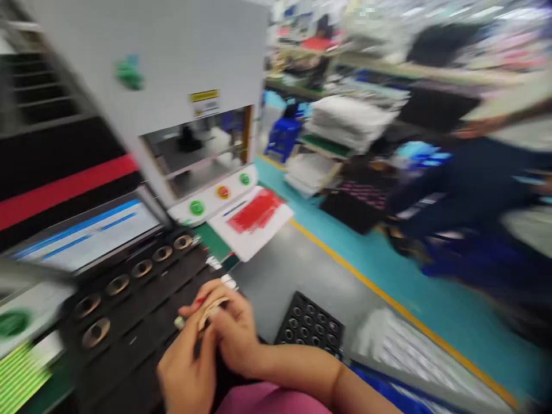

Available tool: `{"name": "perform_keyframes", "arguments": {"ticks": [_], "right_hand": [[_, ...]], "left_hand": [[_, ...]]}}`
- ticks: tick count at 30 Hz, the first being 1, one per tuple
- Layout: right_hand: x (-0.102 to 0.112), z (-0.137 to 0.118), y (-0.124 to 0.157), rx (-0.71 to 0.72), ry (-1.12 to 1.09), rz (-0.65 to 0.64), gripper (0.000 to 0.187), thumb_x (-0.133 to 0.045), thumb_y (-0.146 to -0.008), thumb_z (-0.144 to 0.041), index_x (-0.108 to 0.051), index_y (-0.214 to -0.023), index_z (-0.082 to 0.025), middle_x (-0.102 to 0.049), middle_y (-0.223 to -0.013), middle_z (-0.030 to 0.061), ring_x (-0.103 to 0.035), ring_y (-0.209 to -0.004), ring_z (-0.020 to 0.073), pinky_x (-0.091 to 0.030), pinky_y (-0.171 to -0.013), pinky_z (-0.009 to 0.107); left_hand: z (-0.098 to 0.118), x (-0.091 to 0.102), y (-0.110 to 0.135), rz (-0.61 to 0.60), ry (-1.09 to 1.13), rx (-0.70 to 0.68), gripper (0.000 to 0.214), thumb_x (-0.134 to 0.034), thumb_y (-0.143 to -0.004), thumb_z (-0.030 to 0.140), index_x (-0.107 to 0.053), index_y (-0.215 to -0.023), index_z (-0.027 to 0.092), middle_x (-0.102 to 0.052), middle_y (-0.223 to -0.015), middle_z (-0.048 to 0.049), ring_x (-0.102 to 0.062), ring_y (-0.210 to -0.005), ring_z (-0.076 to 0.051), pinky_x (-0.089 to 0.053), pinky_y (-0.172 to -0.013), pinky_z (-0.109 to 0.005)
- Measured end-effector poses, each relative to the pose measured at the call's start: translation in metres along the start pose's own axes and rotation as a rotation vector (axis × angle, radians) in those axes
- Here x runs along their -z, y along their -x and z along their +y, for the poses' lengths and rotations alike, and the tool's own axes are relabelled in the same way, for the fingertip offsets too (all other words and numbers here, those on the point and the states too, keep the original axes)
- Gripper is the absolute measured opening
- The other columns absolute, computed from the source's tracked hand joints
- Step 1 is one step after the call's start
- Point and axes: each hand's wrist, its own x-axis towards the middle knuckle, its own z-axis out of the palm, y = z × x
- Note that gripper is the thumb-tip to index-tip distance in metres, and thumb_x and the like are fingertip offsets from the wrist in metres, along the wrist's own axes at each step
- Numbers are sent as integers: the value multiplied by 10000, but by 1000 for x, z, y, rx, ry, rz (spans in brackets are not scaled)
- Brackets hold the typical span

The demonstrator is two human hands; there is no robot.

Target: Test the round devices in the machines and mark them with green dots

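My left hand and my right hand come together at the bottom middle, fingers closed around a small tan-and-dark ring-shaped part. Fingers cover much of this part, and motion blurs it. Something small and red shows between the fingers, too blurred to name. Just left of my hands lies a black tray. Several oval rings with dark centres sit along its far and left edges, looking much like the part I hold.
Behind the tray stands a white machine with green and orange buttons. A screen is at left. Paper with a red patch lies beyond. A second black tray holds several round parts. At right a person is beside loaded shelves.
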Motion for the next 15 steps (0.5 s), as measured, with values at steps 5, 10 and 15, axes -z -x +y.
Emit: {"name": "perform_keyframes", "arguments": {"ticks": [5,10,15], "right_hand": [[1,-9,6,-67,55,-67,174,-697,-851,-388,-680,-838,-215,-558,-992,43,-611,-878,148,-548,-977,423],[0,-12,13,-67,72,-117,143,-698,-845,-384,-691,-854,-241,-554,-1002,44,-605,-881,152,-503,-1030,501],[-5,-5,15,-64,61,-117,199,-666,-864,-414,-662,-877,-216,-535,-1141,65,-628,-964,175,-509,-1012,446]], "left_hand": [[35,12,5,49,92,32,265,-460,-969,207,-714,-1018,147,-774,-917,-73,-739,-747,-143,-570,-699,-173],[40,15,8,22,148,63,288,-457,-979,210,-693,-1132,149,-769,-991,-75,-738,-839,-145,-571,-776,-188],[29,26,13,55,30,17,260,-483,-960,221,-723,-1050,180,-776,-976,-44,-749,-803,-154,-572,-758,-175]]}}
